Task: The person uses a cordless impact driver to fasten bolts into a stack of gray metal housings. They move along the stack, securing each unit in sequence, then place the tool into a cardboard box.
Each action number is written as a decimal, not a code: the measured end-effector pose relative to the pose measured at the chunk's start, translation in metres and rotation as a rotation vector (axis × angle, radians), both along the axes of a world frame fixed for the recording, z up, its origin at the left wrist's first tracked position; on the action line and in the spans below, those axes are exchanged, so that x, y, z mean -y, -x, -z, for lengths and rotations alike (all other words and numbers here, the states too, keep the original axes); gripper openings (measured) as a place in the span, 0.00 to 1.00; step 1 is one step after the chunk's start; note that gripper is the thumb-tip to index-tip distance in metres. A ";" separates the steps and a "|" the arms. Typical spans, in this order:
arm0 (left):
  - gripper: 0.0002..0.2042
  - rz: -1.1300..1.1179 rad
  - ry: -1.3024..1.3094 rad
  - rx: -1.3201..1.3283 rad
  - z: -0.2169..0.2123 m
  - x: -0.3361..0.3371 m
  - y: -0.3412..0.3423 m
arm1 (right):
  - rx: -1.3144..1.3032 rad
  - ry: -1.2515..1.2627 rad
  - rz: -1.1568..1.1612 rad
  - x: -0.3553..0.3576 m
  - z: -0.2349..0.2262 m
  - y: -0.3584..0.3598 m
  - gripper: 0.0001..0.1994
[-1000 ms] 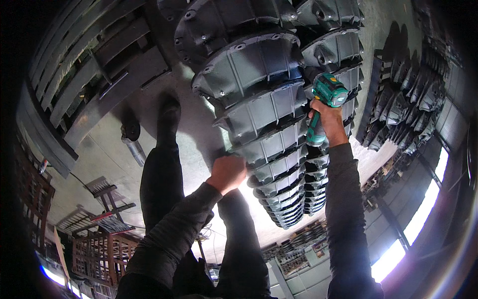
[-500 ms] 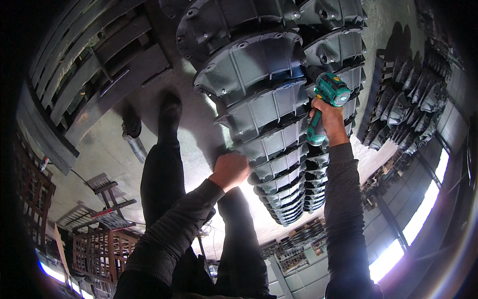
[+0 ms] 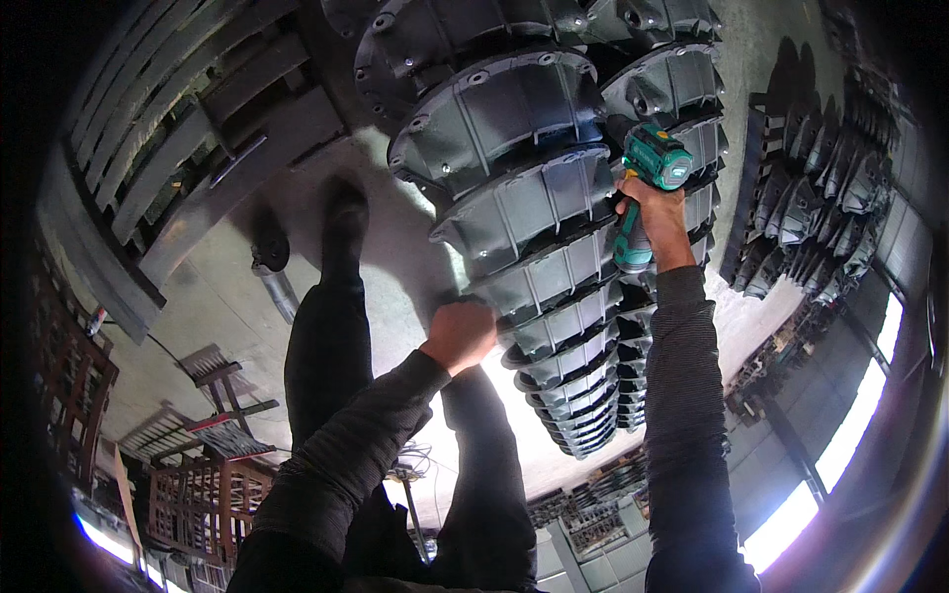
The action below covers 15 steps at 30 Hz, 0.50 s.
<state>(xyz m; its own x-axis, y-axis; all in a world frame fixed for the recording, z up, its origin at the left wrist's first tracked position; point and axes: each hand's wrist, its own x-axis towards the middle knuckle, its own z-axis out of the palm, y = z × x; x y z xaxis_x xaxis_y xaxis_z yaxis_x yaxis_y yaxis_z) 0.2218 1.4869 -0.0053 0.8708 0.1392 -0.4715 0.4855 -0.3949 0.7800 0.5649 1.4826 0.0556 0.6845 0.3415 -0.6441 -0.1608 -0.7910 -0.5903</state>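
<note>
My right hand [image 3: 659,219] is wrapped round the grip of a green and black cordless drill [image 3: 653,158]. The drill's nose points at the dark metal housings [image 3: 529,203], ribbed, curved castings with flanged rims and bolt holes, stacked in two long rows. Its tip is lost among the castings, so contact cannot be made out. My left hand [image 3: 462,336] is closed in a fist beside the left row, near the flange edges. Whatever it holds, if anything, is hidden inside the fingers.
Slatted dark pallets [image 3: 222,148] lie at the upper left. A cylindrical dark part [image 3: 272,272] rests on the floor by my foot. More castings [image 3: 820,208] are piled on the right. Brown metal crates [image 3: 213,499] and a small stool-like frame [image 3: 227,415] stand lower left.
The drill and my right hand have shifted slightly upward against the castings. My left fist stays nearly in place. The whole view has turned a little.
</note>
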 end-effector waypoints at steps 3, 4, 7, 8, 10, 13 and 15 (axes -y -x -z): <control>0.06 -0.006 -0.016 0.013 0.001 0.001 0.005 | 0.034 0.035 -0.024 0.004 -0.004 0.001 0.10; 0.06 -0.002 -0.027 0.018 0.001 0.000 0.007 | 0.030 0.055 -0.024 0.003 -0.004 0.001 0.10; 0.06 -0.015 -0.035 0.008 -0.001 0.001 0.011 | 0.026 0.056 -0.051 0.001 -0.006 0.000 0.11; 0.07 -0.033 -0.023 0.001 -0.001 0.001 0.011 | 0.021 0.037 -0.050 0.001 -0.007 -0.001 0.11; 0.07 -0.065 -0.010 0.011 -0.002 -0.001 0.011 | -0.014 -0.015 -0.027 -0.002 -0.009 -0.001 0.10; 0.08 -0.106 -0.001 0.043 -0.004 -0.009 0.010 | 0.011 0.016 -0.032 -0.005 -0.010 0.002 0.09; 0.08 -0.126 0.016 0.037 -0.008 -0.014 0.010 | 0.051 0.053 -0.037 -0.006 -0.013 0.006 0.10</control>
